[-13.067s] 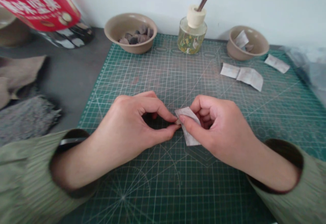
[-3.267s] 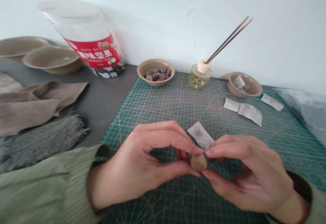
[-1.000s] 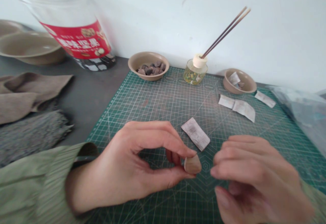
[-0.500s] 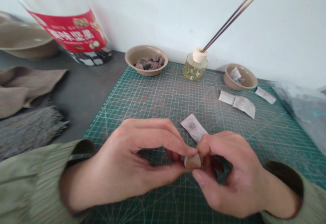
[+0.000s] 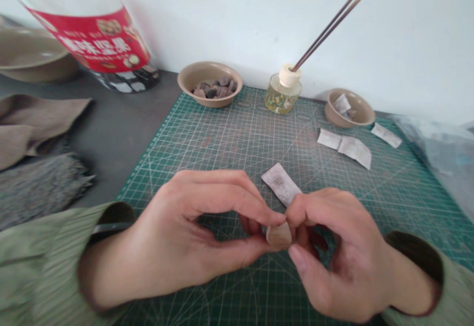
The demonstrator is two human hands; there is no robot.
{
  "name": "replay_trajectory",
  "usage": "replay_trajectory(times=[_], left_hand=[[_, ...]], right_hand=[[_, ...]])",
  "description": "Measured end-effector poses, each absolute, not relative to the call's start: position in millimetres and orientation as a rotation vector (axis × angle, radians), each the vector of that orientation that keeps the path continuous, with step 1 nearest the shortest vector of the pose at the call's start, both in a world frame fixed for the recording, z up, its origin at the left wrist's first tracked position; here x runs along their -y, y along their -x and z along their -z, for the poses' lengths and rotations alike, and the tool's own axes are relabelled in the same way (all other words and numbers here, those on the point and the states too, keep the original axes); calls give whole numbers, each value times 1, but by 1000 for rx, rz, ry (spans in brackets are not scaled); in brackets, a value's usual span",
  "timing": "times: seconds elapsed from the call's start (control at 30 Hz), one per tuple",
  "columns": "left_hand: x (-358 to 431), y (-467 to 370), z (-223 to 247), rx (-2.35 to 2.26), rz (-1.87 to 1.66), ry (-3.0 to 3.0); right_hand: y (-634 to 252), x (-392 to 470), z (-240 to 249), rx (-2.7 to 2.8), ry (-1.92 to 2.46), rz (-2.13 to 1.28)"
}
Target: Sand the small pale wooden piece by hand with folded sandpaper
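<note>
A small light-brown piece is held above the green cutting mat. My left hand pinches it between thumb and index finger from the left. On the right, my right hand has its index fingertip at the piece's upper right edge and its thumb close to the lower right side; its other fingers curl behind, partly hidden. Just beyond the fingers lies a smudged whitish strip, its lower end behind my right hand.
Along the wall stand a bowl of dark stones, a reed diffuser, a small bowl and a large jar. Pale strips lie right. Brown cloth, grey fluffy cloth and a plastic bag flank the mat.
The right thumb has moved slightly away from the piece, and more of the piece's face shows. The view has shifted slightly.
</note>
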State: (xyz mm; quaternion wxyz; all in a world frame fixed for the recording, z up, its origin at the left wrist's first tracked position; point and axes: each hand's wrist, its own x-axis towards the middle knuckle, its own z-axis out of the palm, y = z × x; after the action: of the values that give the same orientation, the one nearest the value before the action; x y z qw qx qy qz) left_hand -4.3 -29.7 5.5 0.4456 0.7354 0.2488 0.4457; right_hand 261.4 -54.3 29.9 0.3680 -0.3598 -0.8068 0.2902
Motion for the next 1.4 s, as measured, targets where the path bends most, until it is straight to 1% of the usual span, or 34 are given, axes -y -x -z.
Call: replay_trajectory(times=[0.5, 0.87, 1.4], left_hand=[[28, 3, -4, -619, -1096, -1853], [26, 3, -5, -649, -1083, -1823], [27, 4, -7, -660, -1066, -1810]], right_hand=[[-262, 51, -29, 2062, 918, -841], [-262, 52, -30, 2064, 931, -804], [-263, 52, -31, 2050, 918, -857]])
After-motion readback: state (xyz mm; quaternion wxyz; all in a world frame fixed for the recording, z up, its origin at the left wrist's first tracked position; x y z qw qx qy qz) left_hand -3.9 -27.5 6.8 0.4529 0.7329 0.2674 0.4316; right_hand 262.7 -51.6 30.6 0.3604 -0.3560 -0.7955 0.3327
